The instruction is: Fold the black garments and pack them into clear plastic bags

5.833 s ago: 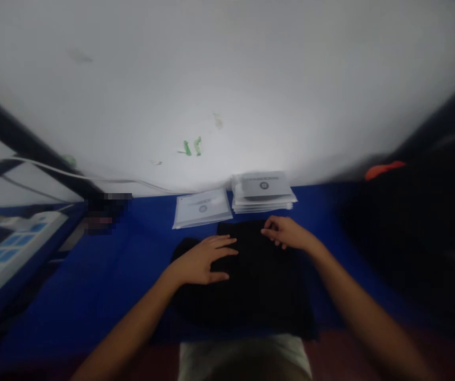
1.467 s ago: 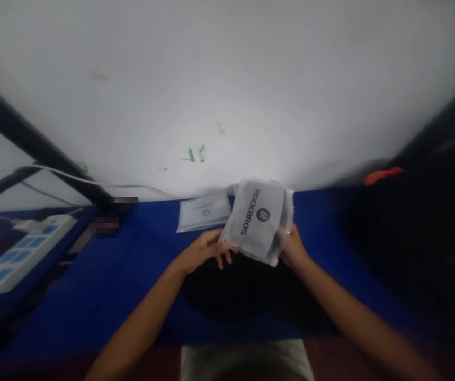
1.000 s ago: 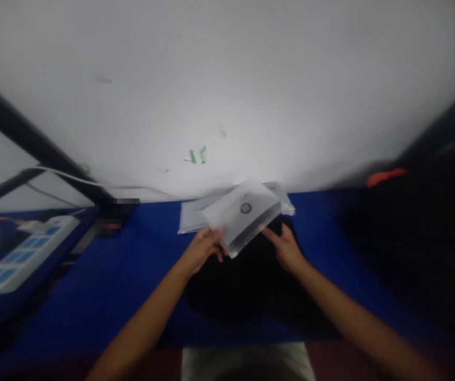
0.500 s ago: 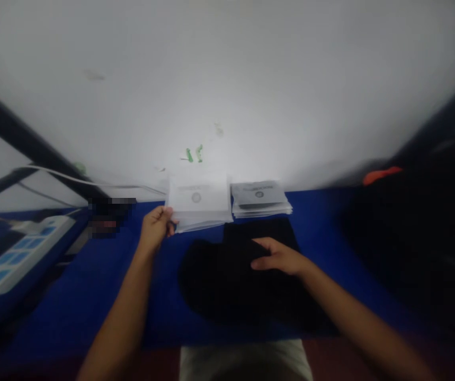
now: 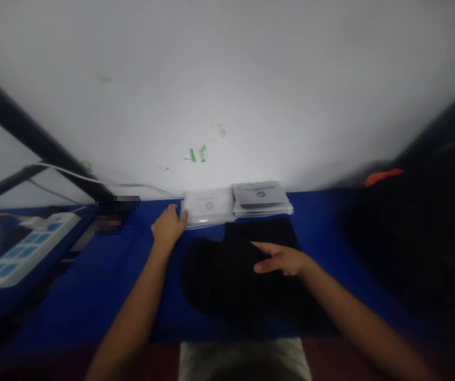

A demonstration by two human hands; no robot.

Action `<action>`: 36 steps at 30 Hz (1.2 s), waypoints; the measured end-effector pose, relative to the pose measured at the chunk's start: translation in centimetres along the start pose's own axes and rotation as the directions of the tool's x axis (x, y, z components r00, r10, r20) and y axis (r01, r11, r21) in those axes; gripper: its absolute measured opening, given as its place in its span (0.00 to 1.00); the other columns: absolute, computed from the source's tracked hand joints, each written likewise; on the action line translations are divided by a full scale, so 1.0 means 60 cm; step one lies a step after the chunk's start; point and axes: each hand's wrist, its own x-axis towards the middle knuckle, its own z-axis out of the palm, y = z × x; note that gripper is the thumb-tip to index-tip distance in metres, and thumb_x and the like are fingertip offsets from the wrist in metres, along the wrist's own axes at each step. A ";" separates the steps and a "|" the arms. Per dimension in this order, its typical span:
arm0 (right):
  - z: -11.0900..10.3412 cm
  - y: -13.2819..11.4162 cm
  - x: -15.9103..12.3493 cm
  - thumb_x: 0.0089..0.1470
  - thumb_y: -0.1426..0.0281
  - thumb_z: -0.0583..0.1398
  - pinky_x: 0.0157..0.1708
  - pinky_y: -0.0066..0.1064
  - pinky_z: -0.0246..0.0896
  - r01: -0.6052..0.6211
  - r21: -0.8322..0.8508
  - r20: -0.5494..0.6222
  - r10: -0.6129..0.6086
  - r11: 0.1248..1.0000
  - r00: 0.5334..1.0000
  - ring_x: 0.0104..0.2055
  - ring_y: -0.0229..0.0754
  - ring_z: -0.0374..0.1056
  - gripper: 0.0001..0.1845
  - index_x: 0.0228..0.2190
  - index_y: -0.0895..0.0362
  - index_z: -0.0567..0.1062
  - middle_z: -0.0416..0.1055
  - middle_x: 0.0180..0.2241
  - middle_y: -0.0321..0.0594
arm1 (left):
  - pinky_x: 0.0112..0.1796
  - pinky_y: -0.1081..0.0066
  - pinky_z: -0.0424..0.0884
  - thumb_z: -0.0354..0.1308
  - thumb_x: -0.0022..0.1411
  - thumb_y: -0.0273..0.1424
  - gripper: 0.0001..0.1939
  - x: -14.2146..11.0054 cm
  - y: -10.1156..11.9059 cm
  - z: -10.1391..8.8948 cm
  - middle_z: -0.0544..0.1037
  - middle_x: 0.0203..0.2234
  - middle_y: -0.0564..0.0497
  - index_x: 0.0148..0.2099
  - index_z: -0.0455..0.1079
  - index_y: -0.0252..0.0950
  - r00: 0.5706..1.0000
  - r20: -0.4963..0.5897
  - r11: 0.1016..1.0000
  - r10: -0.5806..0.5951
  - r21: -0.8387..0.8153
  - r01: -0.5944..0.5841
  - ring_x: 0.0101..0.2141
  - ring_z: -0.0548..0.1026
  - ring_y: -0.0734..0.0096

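Note:
My left hand (image 5: 169, 227) is at the left edge of a stack of clear-and-white plastic bags (image 5: 209, 206) with a round printed mark. Its thumb and forefinger are apart and touch the stack's side. To the right lies a second stack of printed bags (image 5: 261, 197), with something dark inside the top one. My right hand (image 5: 283, 259) rests on a black cloth item (image 5: 219, 280), thumb and forefinger spread, with no clear grip on it. The cloth is so dark that its folds and kind do not show.
A blue cover (image 5: 132, 296) lies over the table, against a white wall (image 5: 251, 79). At the left are a power strip (image 5: 28, 251) and a white cable (image 5: 132, 184). A large dark mass (image 5: 421, 254) fills the right side, with an orange piece (image 5: 384, 177) at its top.
My left hand has moved right and let go of the top bag's corner. The left bag stack now lies flatter and closer to the right one. My right hand has barely moved.

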 end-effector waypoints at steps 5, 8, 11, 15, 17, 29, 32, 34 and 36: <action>-0.018 0.002 0.004 0.39 0.74 0.71 0.25 0.21 0.68 -0.004 0.076 -0.063 0.008 0.997 0.998 0.31 0.36 0.75 0.36 0.52 0.53 0.73 0.78 0.38 0.38 | 0.38 0.66 0.71 0.55 0.60 0.48 0.22 -0.061 0.068 -0.009 0.76 0.37 0.45 0.47 0.69 0.36 0.961 0.161 0.837 0.226 -0.537 -0.107 0.39 0.74 0.60; -0.035 -0.007 0.001 0.39 0.74 0.70 0.27 0.24 0.70 0.006 0.083 -0.115 0.004 0.996 0.993 0.32 0.38 0.75 0.36 0.52 0.52 0.72 0.77 0.38 0.37 | 0.37 0.68 0.72 0.57 0.60 0.48 0.25 -0.107 0.112 -0.002 0.76 0.40 0.45 0.52 0.67 0.37 0.683 0.581 0.572 0.443 -0.769 0.283 0.39 0.76 0.63; -0.057 -0.027 -0.007 0.42 0.73 0.69 0.33 0.27 0.71 0.058 -0.001 -0.112 -0.058 0.998 0.992 0.36 0.39 0.74 0.31 0.50 0.52 0.72 0.76 0.40 0.36 | 0.35 0.72 0.71 0.66 0.54 0.40 0.28 -0.132 0.142 0.004 0.76 0.44 0.45 0.55 0.66 0.40 0.491 0.717 0.536 0.494 -0.696 0.477 0.39 0.77 0.66; -0.087 -0.048 -0.016 0.47 0.70 0.66 0.38 0.29 0.68 0.078 -0.258 -0.096 -0.106 0.963 0.990 0.39 0.39 0.72 0.21 0.45 0.55 0.72 0.73 0.41 0.36 | 0.24 0.75 0.67 0.68 0.50 0.36 0.30 -0.135 0.157 0.006 0.78 0.35 0.48 0.55 0.66 0.38 0.438 0.751 0.667 0.493 -0.650 0.364 0.28 0.77 0.69; -0.101 -0.049 -0.014 0.48 0.70 0.65 0.39 0.30 0.67 0.036 -0.426 -0.138 -0.104 0.904 0.985 0.40 0.39 0.70 0.20 0.44 0.55 0.73 0.72 0.40 0.36 | 0.22 0.73 0.65 0.66 0.52 0.41 0.26 -0.139 0.161 0.004 0.76 0.25 0.51 0.52 0.70 0.37 0.434 0.758 0.790 0.487 -0.594 0.151 0.23 0.75 0.67; -0.119 -0.030 -0.003 0.53 0.60 0.63 0.28 0.26 0.66 -0.043 -0.588 -0.200 -0.094 0.808 0.975 0.31 0.36 0.68 0.18 0.45 0.52 0.72 0.72 0.35 0.35 | 0.39 0.58 0.68 0.60 0.56 0.48 0.21 -0.269 0.275 0.039 0.74 0.42 0.40 0.43 0.68 0.37 0.570 0.446 0.720 0.690 -0.346 -0.601 0.42 0.72 0.50; -0.117 -0.035 -0.007 0.53 0.51 0.62 0.16 0.19 0.59 -0.084 -0.568 -0.236 -0.064 0.819 0.970 0.27 0.34 0.67 0.23 0.45 0.52 0.72 0.71 0.34 0.36 | 0.34 0.64 0.68 0.56 0.60 0.37 0.08 -0.259 0.277 0.042 0.75 0.34 0.47 0.36 0.67 0.38 0.576 0.484 0.752 0.659 -0.392 -0.530 0.34 0.73 0.61; -0.117 -0.037 -0.008 0.55 0.44 0.56 0.13 0.19 0.56 -0.099 -0.517 -0.259 -0.046 0.850 0.965 0.24 0.34 0.66 0.29 0.45 0.53 0.72 0.71 0.33 0.38 | 0.32 0.68 0.67 0.54 0.60 0.33 0.05 -0.244 0.268 0.034 0.73 0.28 0.52 0.32 0.65 0.37 0.603 0.460 0.752 0.652 -0.496 -0.434 0.29 0.71 0.68; -0.118 -0.038 -0.008 0.56 0.39 0.48 0.11 0.20 0.57 -0.111 -0.459 -0.265 -0.016 0.881 0.964 0.21 0.34 0.65 0.35 0.45 0.55 0.71 0.70 0.30 0.39 | 0.29 0.71 0.68 0.54 0.59 0.33 0.06 -0.228 0.249 0.022 0.70 0.26 0.54 0.31 0.64 0.37 0.641 0.453 0.728 0.619 -0.636 -0.254 0.27 0.70 0.71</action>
